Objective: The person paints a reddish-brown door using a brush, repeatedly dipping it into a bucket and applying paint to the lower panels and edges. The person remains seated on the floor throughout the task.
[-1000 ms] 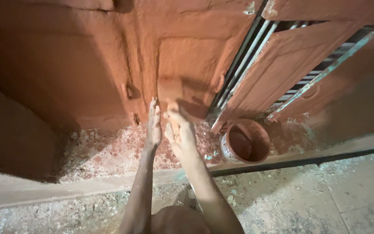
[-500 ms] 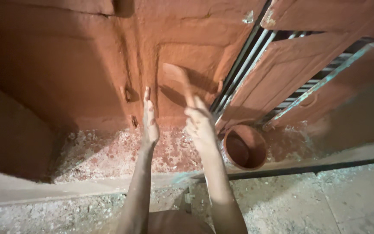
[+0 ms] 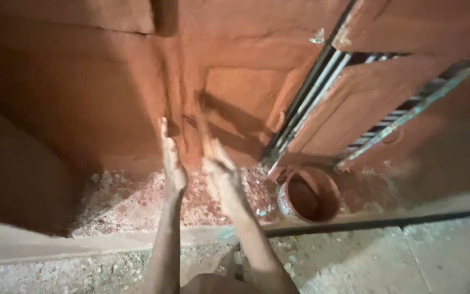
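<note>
I see both arms stretched forward toward a reddish clay wall [image 3: 110,92]. My left hand [image 3: 172,160] is flat, fingers straight and together, its grip released, edge-on to the camera and just short of the wall's base. My right hand [image 3: 218,169] sits just beside it, blurred and smeared with the same red clay; its fingers look extended, grasping nothing that I can make out. Whether either hand touches the wall I cannot tell. Below both hands lies a speckled, pale patch of floor [image 3: 121,201]. Off to the right of my right hand stands a round clay-coated pot [image 3: 309,194], open at the top, apart from the fingers. Above the pot, metal bars [image 3: 305,103] run up at a slant.
</note>
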Tool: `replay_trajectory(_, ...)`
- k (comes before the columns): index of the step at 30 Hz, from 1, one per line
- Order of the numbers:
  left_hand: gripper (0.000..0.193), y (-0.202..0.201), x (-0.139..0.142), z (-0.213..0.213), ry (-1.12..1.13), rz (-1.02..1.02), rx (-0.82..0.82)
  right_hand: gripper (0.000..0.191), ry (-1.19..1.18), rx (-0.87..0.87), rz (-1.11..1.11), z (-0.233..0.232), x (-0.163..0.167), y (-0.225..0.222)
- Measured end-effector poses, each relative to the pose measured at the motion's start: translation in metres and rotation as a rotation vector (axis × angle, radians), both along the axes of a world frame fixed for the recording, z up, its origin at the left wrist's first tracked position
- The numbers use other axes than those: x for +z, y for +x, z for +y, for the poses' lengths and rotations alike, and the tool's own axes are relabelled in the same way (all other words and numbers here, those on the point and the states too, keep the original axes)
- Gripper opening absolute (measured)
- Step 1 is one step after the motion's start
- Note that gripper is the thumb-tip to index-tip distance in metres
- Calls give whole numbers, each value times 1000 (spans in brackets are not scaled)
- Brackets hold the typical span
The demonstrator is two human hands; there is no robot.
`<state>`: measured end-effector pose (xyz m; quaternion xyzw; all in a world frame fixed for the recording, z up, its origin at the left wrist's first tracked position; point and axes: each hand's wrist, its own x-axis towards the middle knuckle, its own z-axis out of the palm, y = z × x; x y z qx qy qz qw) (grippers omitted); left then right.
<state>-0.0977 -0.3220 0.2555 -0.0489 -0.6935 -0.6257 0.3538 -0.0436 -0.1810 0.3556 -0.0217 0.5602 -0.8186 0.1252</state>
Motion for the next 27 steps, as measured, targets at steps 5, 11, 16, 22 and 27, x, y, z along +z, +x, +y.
replay_trajectory(5, 76, -11, 29, 3, -184, 291, 29, 59, -113, 108, 9, 16, 21, 1)
replay_trajectory(11, 84, 5, 75, 6, -129, 124, -28, 61, -307, -371, 13, 72, 54, -18)
replay_trajectory(16, 78, 16, 73, 3, -91, 72, -29, 67, -178, -373, 138, 32, 50, -11)
replay_trajectory(22, 77, 8, 53, 5, -65, 80, -5, 64, -114, 97, -62, -9, 33, -1)
replay_trajectory(27, 78, 12, 40, 17, 2, -48, -26, 60, -168, -288, 65, 48, 46, -9)
